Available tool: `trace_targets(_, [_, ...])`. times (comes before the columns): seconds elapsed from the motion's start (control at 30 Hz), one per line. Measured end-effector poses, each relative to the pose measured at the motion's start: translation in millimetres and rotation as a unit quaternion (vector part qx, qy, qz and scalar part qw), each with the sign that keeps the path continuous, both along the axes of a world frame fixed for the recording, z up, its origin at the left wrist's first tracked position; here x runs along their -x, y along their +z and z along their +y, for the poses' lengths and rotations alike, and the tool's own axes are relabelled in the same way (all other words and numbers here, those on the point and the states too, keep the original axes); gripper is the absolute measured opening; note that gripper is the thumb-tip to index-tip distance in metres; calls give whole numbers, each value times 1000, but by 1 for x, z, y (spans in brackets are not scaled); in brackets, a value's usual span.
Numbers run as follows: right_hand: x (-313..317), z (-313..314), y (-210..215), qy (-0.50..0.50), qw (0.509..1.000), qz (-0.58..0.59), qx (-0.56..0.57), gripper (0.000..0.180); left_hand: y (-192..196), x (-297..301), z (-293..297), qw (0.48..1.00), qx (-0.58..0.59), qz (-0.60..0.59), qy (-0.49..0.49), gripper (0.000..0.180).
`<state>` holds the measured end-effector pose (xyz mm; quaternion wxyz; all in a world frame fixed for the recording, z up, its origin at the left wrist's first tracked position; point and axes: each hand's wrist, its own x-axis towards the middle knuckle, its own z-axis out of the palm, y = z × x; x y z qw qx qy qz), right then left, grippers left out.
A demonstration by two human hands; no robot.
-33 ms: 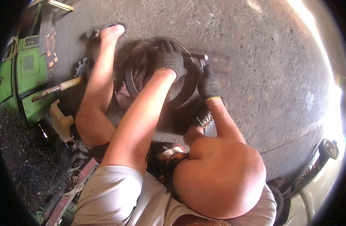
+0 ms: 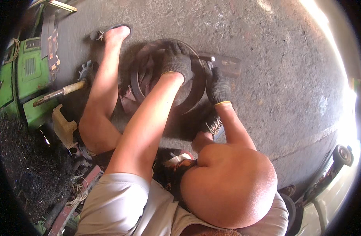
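Note:
A dark round metal ring, like a wheel rim or drum, rests on the floor between my feet. Over its middle is my left hand in a dark knitted glove, fingers closed. A short metal rod with a bright end sticks out to the right from that fist. My right hand, gloved the same way, is closed at the ring's right edge, just below the rod's end. Its fingertips are partly hidden against the dark metal. A flat dark plate lies beside the ring, past my right fingers.
Green machinery stands at the left, near a heap of dark shavings. A shaft with a pale sleeve and a toothed metal wheel are by my left leg. A pale vehicle is at the lower right.
The rod's bright end has shifted slightly left. My right hand stays at the ring's edge, nearly unmoved.

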<state>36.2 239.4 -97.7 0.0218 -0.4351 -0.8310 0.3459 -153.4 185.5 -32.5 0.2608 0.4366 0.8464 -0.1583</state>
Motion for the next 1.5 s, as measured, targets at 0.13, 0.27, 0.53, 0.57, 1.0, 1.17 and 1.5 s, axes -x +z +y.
trace_targets(0.13, [-1, -1, -4, -56, 984, 167, -35, 36, 5, 0, 0, 999, 34, 20, -31, 99])
trace_targets(0.27, [1, -1, -1, -29, 999, -32, 26, 35, -2, 1, -3, 1000, -21, -2, 18, 100])
trace_targets(0.53, [3, 3, 6, -21, 992, 107, -57, 35, 2, 1, -2, 1000, -7, -21, 20, 105])
trace_targets(0.57, [5, 5, 7, -13, 999, 47, -21, 35, 4, 1, 0, 999, -7, -21, 33, 106])
trace_targets(1.0, [10, 10, 19, -52, 991, 119, 32, 37, -19, 3, -6, 1000, -24, 17, 4, 102])
trace_targets(1.17, [19, 19, 23, 24, 999, -11, 44, 35, -24, 2, -7, 1000, -9, 9, -11, 99])
trace_targets(1.5, [22, 24, 29, 37, 996, -60, 59, 35, -14, 2, -3, 1000, 22, 5, 4, 96])
